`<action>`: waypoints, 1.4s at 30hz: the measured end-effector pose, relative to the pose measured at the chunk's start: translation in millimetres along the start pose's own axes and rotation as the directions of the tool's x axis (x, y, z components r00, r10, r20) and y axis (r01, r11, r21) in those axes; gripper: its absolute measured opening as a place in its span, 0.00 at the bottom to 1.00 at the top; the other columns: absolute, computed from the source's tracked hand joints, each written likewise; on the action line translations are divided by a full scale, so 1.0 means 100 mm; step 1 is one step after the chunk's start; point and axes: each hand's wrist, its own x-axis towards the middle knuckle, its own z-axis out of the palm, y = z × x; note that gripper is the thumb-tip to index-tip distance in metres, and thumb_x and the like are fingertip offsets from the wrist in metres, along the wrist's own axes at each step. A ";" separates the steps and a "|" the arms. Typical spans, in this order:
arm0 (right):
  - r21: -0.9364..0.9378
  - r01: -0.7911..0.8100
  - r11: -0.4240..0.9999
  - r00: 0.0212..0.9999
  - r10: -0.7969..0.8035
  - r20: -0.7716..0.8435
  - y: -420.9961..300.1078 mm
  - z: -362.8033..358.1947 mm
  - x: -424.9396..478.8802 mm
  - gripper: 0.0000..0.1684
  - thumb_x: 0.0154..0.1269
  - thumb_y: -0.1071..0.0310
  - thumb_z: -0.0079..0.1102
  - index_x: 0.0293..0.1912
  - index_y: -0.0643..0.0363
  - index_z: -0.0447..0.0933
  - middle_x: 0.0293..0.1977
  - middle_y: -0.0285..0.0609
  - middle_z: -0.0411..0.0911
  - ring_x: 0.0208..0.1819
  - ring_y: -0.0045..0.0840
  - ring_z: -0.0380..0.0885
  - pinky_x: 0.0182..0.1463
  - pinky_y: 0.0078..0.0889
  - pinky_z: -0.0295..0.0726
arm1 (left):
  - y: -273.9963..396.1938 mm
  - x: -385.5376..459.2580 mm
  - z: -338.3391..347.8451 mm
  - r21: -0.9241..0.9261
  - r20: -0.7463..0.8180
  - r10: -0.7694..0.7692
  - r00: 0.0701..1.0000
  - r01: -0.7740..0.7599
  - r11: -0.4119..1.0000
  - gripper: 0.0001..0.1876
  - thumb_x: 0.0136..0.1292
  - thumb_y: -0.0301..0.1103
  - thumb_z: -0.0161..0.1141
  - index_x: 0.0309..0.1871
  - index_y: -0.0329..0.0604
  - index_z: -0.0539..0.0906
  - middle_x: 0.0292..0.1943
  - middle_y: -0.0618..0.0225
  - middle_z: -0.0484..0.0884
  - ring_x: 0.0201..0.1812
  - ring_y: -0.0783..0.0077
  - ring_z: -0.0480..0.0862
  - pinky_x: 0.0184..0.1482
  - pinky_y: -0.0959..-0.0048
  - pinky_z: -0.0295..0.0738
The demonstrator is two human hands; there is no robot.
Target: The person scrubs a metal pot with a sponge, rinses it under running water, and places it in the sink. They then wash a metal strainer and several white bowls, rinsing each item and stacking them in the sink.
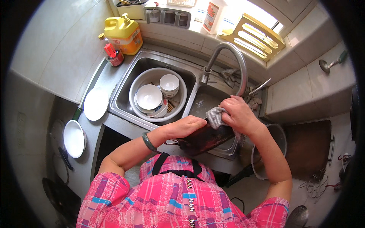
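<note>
My left hand [189,125] grips the rim of a dark pot [206,141], which is tilted over the front edge of the right sink basin [201,104]. A grey striped cloth [216,116] is bunched in my right hand [238,114], pressed against the pot's rim. Part of the cloth hangs down along the pot's far right side. One thin metal handle [172,142] sticks out from the pot below my left wrist. The pot's inside is mostly hidden from me. Above my right hand arches the steel faucet [243,65].
In the left basin, a grey tub [184,105] holds stacked white bowls [148,97] and chopsticks. A white plate [96,104] and a white bowl [74,138] sit left on the counter. Yellow jug [122,35] stands behind. At right are a translucent bin [281,136] and a brown board [308,148].
</note>
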 end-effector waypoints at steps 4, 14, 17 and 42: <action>-0.038 -0.184 0.982 0.983 0.184 -0.003 0.44 -0.01 -0.25 0.11 0.55 0.70 0.49 0.40 0.61 0.71 0.36 0.51 0.75 0.41 0.47 0.73 0.48 0.44 0.72 | 0.10 -0.09 -0.12 0.067 0.020 0.013 1.000 -0.014 0.998 0.22 0.72 0.45 0.42 0.36 0.33 0.76 0.26 0.76 0.71 0.31 0.83 0.67 0.35 0.76 0.67; 0.040 -0.010 0.999 0.998 0.008 0.057 -0.22 0.11 0.07 0.09 0.54 0.70 0.52 0.37 0.62 0.72 0.34 0.51 0.75 0.40 0.46 0.73 0.46 0.43 0.71 | -0.04 0.09 -0.16 0.082 0.117 0.012 0.993 -0.022 0.996 0.21 0.71 0.45 0.44 0.41 0.32 0.78 0.28 0.73 0.76 0.33 0.80 0.70 0.39 0.76 0.69; 0.067 0.032 0.997 0.998 -0.036 0.054 -0.24 0.10 0.11 0.09 0.54 0.69 0.52 0.37 0.62 0.72 0.33 0.51 0.74 0.39 0.45 0.73 0.45 0.43 0.72 | -0.03 0.11 -0.18 0.127 0.118 0.014 0.993 -0.029 0.991 0.20 0.71 0.43 0.44 0.42 0.32 0.78 0.29 0.70 0.77 0.34 0.80 0.71 0.39 0.75 0.70; 0.065 -0.353 0.933 0.880 0.355 -0.315 -0.04 0.13 -0.39 0.08 0.54 0.75 0.56 0.37 0.60 0.75 0.37 0.45 0.75 0.39 0.40 0.76 0.43 0.37 0.76 | -0.15 0.11 -0.26 -0.133 0.035 -0.025 0.999 0.029 0.991 0.20 0.71 0.44 0.45 0.41 0.34 0.79 0.32 0.79 0.76 0.33 0.86 0.70 0.37 0.81 0.70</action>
